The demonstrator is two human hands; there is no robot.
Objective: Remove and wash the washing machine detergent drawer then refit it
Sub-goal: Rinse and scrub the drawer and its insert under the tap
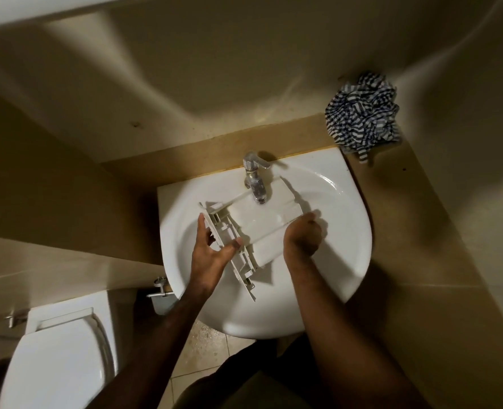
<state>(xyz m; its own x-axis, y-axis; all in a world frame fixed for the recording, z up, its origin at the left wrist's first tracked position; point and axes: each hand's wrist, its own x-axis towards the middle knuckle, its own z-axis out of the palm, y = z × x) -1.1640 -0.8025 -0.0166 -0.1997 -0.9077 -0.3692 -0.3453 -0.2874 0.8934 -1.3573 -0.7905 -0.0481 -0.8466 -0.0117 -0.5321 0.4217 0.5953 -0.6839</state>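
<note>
- White plastic fills the middle of the sink [347, 231]: the detergent drawer [262, 228] is out of the washing machine and held over the basin, its far end tucked under the tap [254, 178].
- The drawer looks turned over, smooth underside up, with its front panel and catches facing left.
- The left hand [212, 249] grasps that front panel, fingers spread along its edge and thumb pressed on the ribbed part behind it.
- The right hand [303, 234] is curled round the right side of the drawer, but its fingers are hidden, so I cannot tell how tightly it grips.
- I cannot make out a stream from the tap, though the drawer's surface has a wet sheen near the spout.
- A striped cloth [362, 113] lies bunched on the tan tabletop [406, 202] at the far right, well apart from the drawer; a toilet [58, 349] stands near left.
- By my reckoning, removal is done and washing is in hand. Finishing the rinse, perhaps a wipe with that cloth, and carrying the drawer back to refit it are all left; no washing machine is in sight.
</note>
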